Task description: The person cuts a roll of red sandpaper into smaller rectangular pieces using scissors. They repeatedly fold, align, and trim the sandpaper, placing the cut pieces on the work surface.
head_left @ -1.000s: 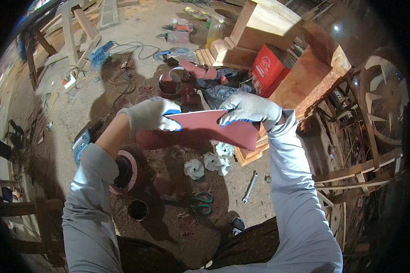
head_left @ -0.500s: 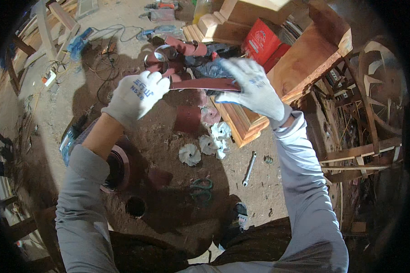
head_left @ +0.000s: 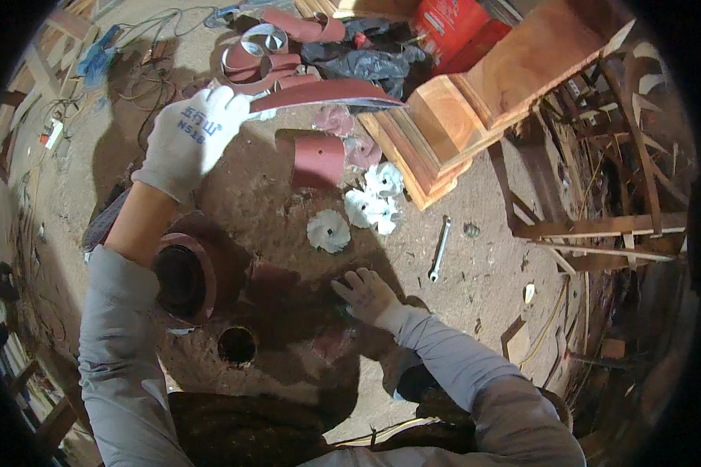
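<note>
My left hand [head_left: 197, 134], in a white work glove, is closed on one end of a reddish-brown sandpaper strip [head_left: 327, 93]. The strip stretches to the right above the floor, its far end free. Low over the ground, my gloved right hand [head_left: 366, 296] reaches down with its fingers somewhat apart. It covers the spot where green-handled scissors lay, and I cannot make them out now. Left of that hand a flat reddish sheet [head_left: 273, 282] lies in shadow. Pale, petal-cut discs [head_left: 329, 231] and a reddish sheet with a small hole [head_left: 319, 161] lie beyond it.
A wrench [head_left: 441, 249] lies on the right. Stepped wooden mouldings [head_left: 436, 132] and a red box [head_left: 448, 31] stand at the far right. Rolled sandpaper [head_left: 245, 62] and a black plastic bag [head_left: 374, 62] are at the back. A large roll [head_left: 185, 276] sits at left.
My right hand has let go of the strip and come down to the floor by the scissors. My left hand still holds the strip. The view has shifted.
</note>
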`<state>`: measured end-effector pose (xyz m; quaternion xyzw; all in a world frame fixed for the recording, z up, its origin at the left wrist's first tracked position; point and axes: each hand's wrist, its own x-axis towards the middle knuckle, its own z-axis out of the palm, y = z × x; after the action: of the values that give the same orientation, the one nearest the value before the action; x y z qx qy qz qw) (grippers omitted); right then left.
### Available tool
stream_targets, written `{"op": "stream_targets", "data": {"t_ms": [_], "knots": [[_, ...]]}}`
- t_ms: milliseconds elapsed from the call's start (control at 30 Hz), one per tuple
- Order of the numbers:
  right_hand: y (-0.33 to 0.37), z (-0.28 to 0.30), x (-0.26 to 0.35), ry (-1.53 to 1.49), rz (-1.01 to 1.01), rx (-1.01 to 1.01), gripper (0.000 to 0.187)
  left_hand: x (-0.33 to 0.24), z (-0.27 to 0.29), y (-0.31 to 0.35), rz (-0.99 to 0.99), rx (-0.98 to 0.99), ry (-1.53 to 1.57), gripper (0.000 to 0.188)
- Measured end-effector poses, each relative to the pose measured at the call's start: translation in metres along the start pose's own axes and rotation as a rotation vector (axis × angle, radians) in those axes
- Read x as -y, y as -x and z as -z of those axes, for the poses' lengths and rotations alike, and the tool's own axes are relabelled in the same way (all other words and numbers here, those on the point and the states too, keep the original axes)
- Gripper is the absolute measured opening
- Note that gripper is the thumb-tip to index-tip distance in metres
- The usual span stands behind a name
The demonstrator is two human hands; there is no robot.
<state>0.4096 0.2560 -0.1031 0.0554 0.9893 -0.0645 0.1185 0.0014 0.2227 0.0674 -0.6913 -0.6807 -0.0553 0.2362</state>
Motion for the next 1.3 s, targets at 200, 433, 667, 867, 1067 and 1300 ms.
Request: {"op": "stream_targets", "data": {"t_ms": [200, 433, 667, 867, 1067, 1300], "knots": [[0.017, 0.004, 0.000, 0.029, 0.009, 0.301, 0.058, -0.006, -0.009, 0.000, -0.037, -0.065, -0.019, 0.028], [0.031, 0.000, 0.014, -0.672, -0.236, 0.369, 0.067, -0.024, -0.021, 0.019, -0.040, -0.088, -0.042, 0.027], [-0.018, 0.117, 0.064, -1.951, -0.499, -0.079, 0.045, -0.043, -0.019, 0.022, -0.003, -0.110, -0.122, 0.020], [-0.057, 0.102, 0.048, -2.199, -0.653, -0.062, 0.048, -0.055, -0.013, 0.009, -0.030, -0.160, -0.075, 0.024], [-0.082, 0.118, 0.047, -2.057, -0.641, -0.246, 0.048, -0.069, -0.010, 0.014, -0.013, -0.087, -0.137, 0.019], [-0.087, 0.139, 0.042, -2.151, -0.669, -0.136, 0.056, -0.071, -0.012, 0.013, -0.069, -0.106, -0.130, 0.016]]}}
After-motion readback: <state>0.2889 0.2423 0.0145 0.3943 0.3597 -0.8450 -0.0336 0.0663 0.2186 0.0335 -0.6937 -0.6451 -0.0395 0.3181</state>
